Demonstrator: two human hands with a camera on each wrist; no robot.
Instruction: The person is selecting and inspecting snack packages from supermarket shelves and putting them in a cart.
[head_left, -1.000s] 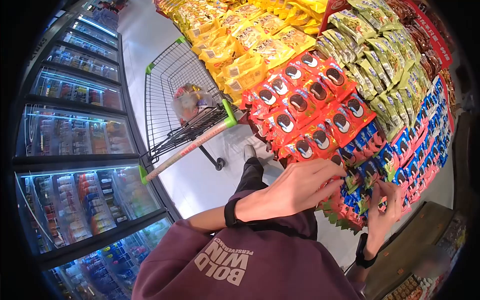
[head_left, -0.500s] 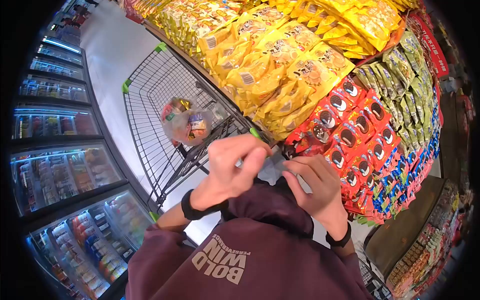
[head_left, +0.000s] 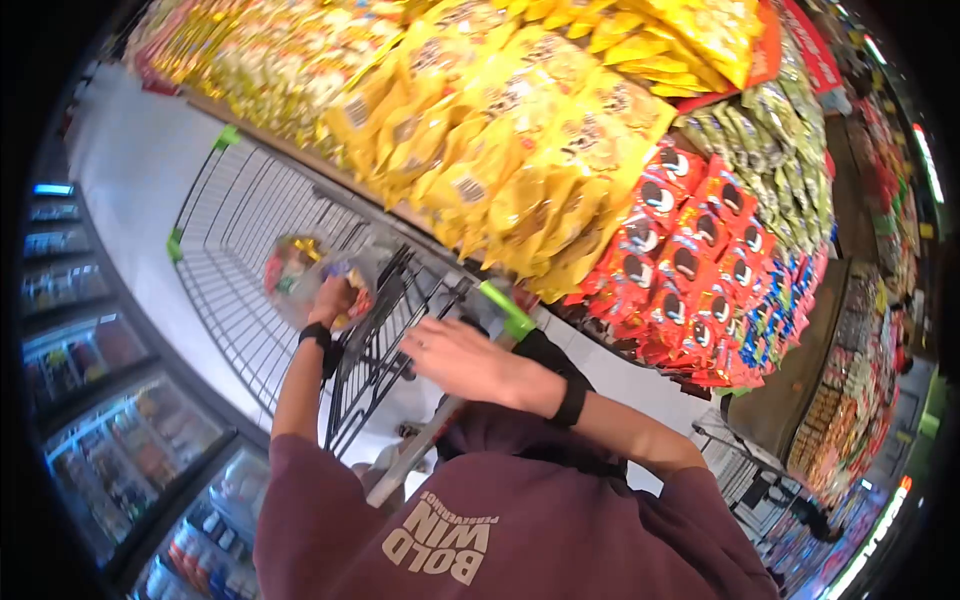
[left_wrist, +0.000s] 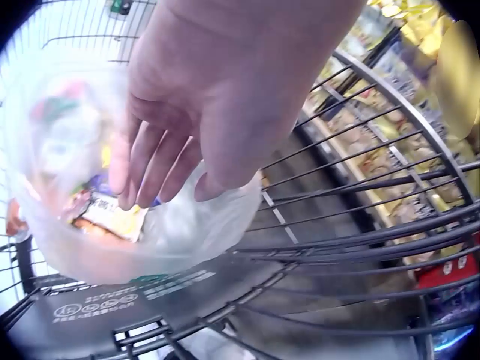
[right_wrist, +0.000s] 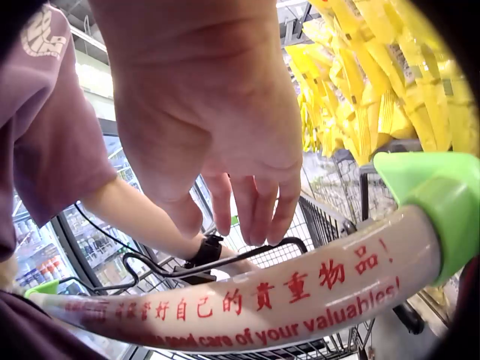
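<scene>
Reaching forward into the shopping cart (head_left: 232, 335), my left hand (head_left: 333, 298) is at a translucent plastic bag (head_left: 289, 305). In the left wrist view the same hand (left_wrist: 214, 97) points its loosely extended fingers down into the bag's opening, over a small white-labelled snack packet (left_wrist: 114, 217) with orange contents. Other colourful packages show blurred through the plastic. My right hand (head_left: 455, 360) hovers over the near end of the cart, its fingers hanging loosely. The right wrist view has it just above the cart's handle (right_wrist: 247, 304), printed in red lettering, with nothing in its fingers.
Yellow snack bags (head_left: 490, 130) are heaped along the cart's right side. Red cookie packs (head_left: 685, 265) and green packs (head_left: 775, 150) lie farther right. Glass-door coolers (head_left: 135, 450) line the left. Another cart (head_left: 740, 465) stands at lower right.
Both hands have left the blue packets at the display. My left hand has gone forward into the cart, and my right hand leftward to above the handle. The view has turned toward the cart.
</scene>
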